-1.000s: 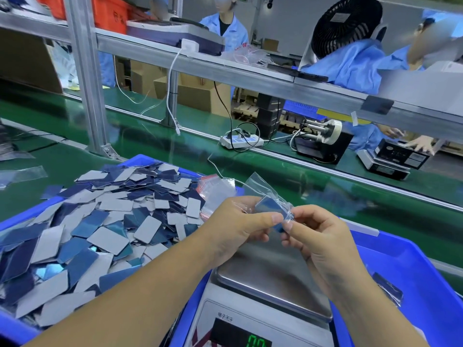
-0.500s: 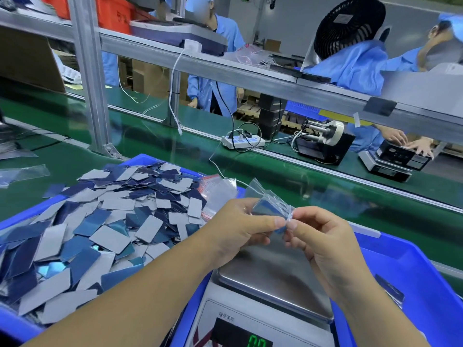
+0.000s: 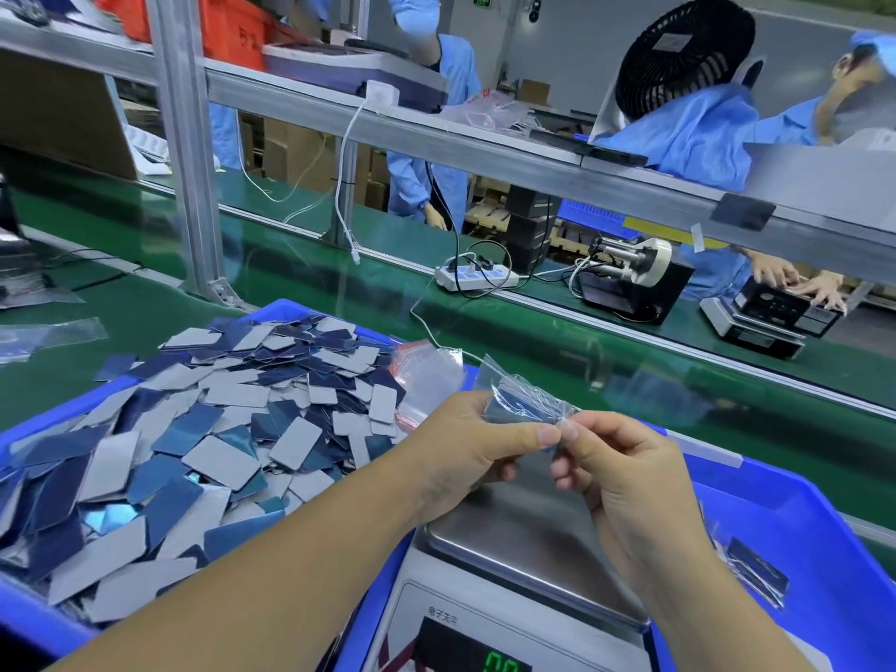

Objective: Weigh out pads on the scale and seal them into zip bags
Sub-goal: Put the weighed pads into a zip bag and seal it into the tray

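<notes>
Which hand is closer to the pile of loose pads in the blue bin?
The left hand, pinching the zip bag beside the pile of loose pads. The right hand pinches the bag farther away, over the scale.

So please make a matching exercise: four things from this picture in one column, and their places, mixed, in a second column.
Things:
1. zip bag
2. loose pads
3. scale
4. fan

Places:
A. heaped in the blue bin on the left
B. on the upper shelf
C. under both hands
D. pinched between left hand and right hand

Pairs: 1-D, 2-A, 3-C, 4-B
</notes>
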Tool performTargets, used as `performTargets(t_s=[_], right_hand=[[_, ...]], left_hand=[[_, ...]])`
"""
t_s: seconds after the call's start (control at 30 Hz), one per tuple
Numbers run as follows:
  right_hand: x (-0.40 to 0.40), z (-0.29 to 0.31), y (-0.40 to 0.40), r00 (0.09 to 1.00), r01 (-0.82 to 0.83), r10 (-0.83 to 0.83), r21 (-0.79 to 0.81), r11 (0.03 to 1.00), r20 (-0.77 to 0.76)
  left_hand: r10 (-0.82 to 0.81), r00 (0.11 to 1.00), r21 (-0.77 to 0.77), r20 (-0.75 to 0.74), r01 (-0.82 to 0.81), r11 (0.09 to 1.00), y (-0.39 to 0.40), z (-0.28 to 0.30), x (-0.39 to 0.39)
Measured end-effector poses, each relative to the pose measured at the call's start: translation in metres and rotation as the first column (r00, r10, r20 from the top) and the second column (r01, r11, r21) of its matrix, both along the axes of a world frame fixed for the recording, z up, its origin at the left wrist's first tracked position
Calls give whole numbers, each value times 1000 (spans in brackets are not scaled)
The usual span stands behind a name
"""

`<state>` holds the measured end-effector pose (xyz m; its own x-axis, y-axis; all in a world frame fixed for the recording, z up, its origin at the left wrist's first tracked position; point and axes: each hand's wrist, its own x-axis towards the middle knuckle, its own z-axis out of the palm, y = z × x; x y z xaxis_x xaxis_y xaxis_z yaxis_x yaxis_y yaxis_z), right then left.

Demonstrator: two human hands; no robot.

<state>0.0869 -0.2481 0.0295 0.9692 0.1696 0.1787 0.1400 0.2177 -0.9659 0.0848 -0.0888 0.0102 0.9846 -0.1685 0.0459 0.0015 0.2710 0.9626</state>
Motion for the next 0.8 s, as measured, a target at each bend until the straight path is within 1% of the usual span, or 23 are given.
performTargets(t_s=[0.1, 0.17, 0.2, 0.27, 0.33, 0.4, 0.47, 0.5, 0.53, 0.57, 0.6, 0.63, 0.67, 0.7, 0.8], right_hand=[[-2, 0, 1, 999, -25, 25, -5, 1000, 27], [-3, 0, 1, 996, -18, 26, -93, 995, 83], [-3, -1, 1, 993, 6, 11, -147, 989, 115], [-1, -2, -1, 985, 72, -38, -198, 978, 169], [2, -3, -4, 972, 129, -81, -218, 967, 219], [5, -3, -8, 957, 202, -143, -226, 953, 253], [7, -3, -13, 931, 277, -201, -228, 934, 305], [8, -2, -15, 905, 321, -218, -249, 914, 365], [9, -1, -18, 866, 372, -216, -290, 882, 452], [9, 0, -18, 817, 423, -188, -344, 839, 545], [9, 1, -19, 773, 462, -138, -402, 790, 619], [9, 1, -19, 747, 484, -76, -461, 744, 661], [10, 0, -18, 737, 489, -18, -515, 703, 676], [11, -2, -18, 733, 491, 26, -555, 671, 680], [13, -7, -20, 749, 462, 102, -626, 628, 655]], left_hand=[[23, 1000, -54, 12, -22, 998, 0, 1, 2], [44, 998, -53, 34, -42, 998, 1, 0, 3], [54, 997, -37, 50, -53, 998, 1, 0, 3], [47, 997, 6, 64, -47, 999, 1, -1, 2], [-31, 997, 30, 64, 29, 999, -2, -2, -1], [-92, 995, -16, 40, 93, 996, -4, -2, -2], [-127, 991, -94, 28, 129, 987, -3, -1, -2], [-128, 991, -117, 29, 130, 985, -1, 1, -1], [-106, 994, -106, 39, 110, 988, 0, 1, 0], [-68, 996, -45, 62, 71, 996, 1, 1, 0], [-34, 995, 50, 95, 29, 998, 1, 0, 1], [-18, 992, 133, 121, 2, 991, 0, 0, 1], [-20, 991, 188, 135, -6, 982, -1, -2, 1], [-27, 991, 207, 130, -1, 978, -1, -2, 1], [-34, 991, 231, 129, 4, 973, 0, -4, 2]])
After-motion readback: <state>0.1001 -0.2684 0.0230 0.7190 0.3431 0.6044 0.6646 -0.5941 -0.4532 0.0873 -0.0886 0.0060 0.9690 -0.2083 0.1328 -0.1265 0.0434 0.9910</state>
